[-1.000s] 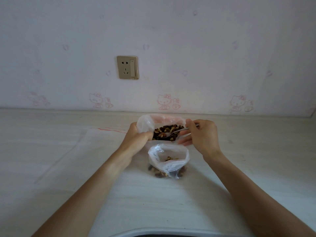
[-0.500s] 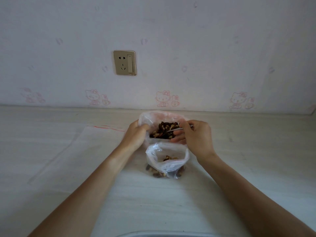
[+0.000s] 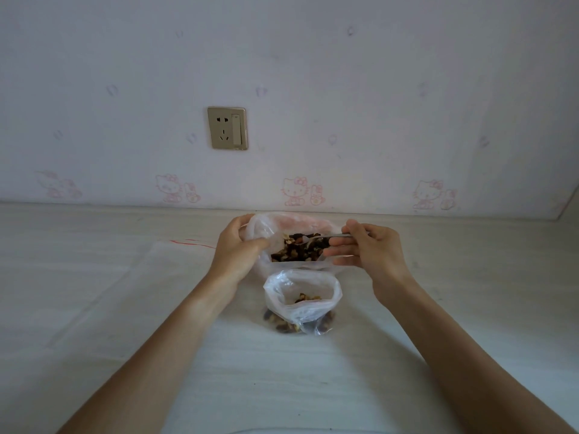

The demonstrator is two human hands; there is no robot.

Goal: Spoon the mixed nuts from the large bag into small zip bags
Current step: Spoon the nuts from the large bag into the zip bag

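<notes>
You work at a pale wood-grain tabletop (image 3: 94, 308) that runs back to a wall papered with faint pink cartoon-cat figures (image 3: 294, 191), and a brass-coloured wall socket (image 3: 227, 128) sits on that wall up and to the left of the large bag (image 3: 266, 227). Taking the large bag as your landmark: it stands open near the wall, a good heap of mixed nuts (image 3: 299, 250) inside it, so plenty is left to move. Directly in front of it, nearer you, stands one small zip bag (image 3: 302, 297), mouth open, with a layer of nuts in its bottom; I judge it partly filled and not yet sealed. To the large bag's left a flat clear bag with a red zip line (image 3: 191, 243) lies on the table, seemingly unfilled. Your left hand (image 3: 238, 252) grips the large bag's left rim, fingers curled round the plastic to hold the mouth open. Your right hand (image 3: 369, 249), at the bag's right side, pinches the handle of a metal spoon (image 3: 326, 237) whose bowl rests among the nuts inside.
</notes>
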